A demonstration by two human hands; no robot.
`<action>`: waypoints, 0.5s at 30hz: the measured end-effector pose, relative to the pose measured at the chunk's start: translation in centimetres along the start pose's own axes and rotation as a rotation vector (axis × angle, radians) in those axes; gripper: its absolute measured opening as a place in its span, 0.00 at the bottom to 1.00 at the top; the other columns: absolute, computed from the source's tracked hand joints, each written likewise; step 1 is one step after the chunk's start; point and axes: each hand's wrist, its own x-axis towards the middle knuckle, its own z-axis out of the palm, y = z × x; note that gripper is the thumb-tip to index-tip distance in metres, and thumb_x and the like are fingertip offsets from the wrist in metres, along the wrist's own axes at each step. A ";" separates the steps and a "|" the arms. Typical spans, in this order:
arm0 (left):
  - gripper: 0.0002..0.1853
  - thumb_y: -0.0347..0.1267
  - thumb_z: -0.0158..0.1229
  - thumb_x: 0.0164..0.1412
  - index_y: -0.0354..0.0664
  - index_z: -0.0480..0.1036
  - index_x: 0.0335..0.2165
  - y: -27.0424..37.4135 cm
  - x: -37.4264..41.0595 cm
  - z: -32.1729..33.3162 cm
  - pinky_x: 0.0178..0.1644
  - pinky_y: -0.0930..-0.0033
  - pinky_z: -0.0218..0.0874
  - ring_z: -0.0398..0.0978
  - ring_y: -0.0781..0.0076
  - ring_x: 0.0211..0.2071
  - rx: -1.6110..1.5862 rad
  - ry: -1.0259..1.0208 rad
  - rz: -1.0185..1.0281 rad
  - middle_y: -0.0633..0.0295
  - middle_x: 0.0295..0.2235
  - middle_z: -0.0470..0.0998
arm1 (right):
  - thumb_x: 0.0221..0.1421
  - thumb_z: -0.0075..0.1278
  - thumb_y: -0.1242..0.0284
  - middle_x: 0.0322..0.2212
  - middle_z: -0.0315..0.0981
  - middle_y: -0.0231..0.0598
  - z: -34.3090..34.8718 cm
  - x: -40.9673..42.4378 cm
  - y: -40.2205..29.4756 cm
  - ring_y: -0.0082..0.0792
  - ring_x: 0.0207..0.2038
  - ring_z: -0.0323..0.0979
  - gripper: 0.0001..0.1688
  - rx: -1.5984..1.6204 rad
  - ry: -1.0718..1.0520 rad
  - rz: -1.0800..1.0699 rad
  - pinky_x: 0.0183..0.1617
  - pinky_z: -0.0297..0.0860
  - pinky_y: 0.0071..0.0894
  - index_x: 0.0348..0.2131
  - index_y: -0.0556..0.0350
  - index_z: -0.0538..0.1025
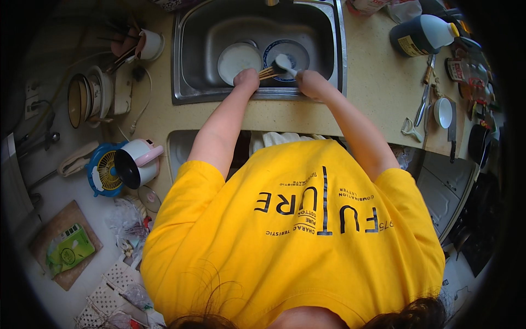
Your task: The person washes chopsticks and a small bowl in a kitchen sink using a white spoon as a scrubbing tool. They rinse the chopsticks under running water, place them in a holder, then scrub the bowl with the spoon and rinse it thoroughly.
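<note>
Over the front of a stainless-steel sink point(263, 98), my left hand point(248, 78) grips several thin wooden sticks point(269, 73), probably chopsticks. They point right, their far ends against a dark part under a white, round-headed tool point(283, 61), which looks like a dish brush. My right hand point(313, 85) is closed round the handle of that tool. Beneath my left hand a white plate or shallow bowl point(238, 61) lies in the sink. A blue-rimmed bowl point(302, 49) is beside it, partly covered by the tool.
A faucet point(271, 2) shows at the sink's far edge. On the right counter point(370, 94) are a large jug point(425, 36), a small white bowl point(443, 112) and a kitchen knife point(452, 133). Stacked bowls point(88, 96), a pink-handled pot point(144, 162) and a blue fan point(102, 168) stand left.
</note>
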 end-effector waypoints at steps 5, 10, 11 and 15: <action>0.13 0.37 0.45 0.52 0.42 0.71 0.33 -1.1 0.0 0.4 0.41 0.61 0.58 0.68 0.57 0.39 -0.019 -0.006 0.001 0.54 0.36 0.71 | 0.51 0.38 0.69 0.23 0.69 0.49 -2.8 0.7 0.0 0.44 0.21 0.68 0.14 0.046 -0.103 0.014 0.24 0.65 0.34 0.35 0.58 0.71; 0.13 0.36 0.43 0.52 0.44 0.70 0.33 -1.1 0.4 0.7 0.40 0.60 0.58 0.68 0.57 0.39 -0.013 0.002 0.015 0.54 0.36 0.71 | 0.50 0.40 0.70 0.16 0.67 0.42 -3.7 -2.8 -3.3 0.33 0.10 0.63 0.13 0.180 -0.152 0.004 0.13 0.61 0.29 0.35 0.55 0.72; 0.13 0.36 0.43 0.52 0.44 0.70 0.33 -1.2 0.4 0.8 0.40 0.60 0.58 0.67 0.57 0.39 -0.016 0.014 0.024 0.54 0.35 0.71 | 0.50 0.41 0.70 0.16 0.67 0.43 -2.5 -1.7 -2.6 0.34 0.11 0.63 0.13 0.169 -0.146 -0.009 0.13 0.61 0.30 0.35 0.55 0.72; 0.12 0.36 0.43 0.52 0.45 0.70 0.33 -1.2 0.4 0.6 0.40 0.60 0.58 0.67 0.57 0.39 -0.015 0.035 0.090 0.55 0.35 0.71 | 0.52 0.39 0.64 0.20 0.66 0.46 -1.4 1.4 0.6 0.35 0.18 0.63 0.18 0.099 -0.057 0.088 0.20 0.62 0.33 0.35 0.59 0.71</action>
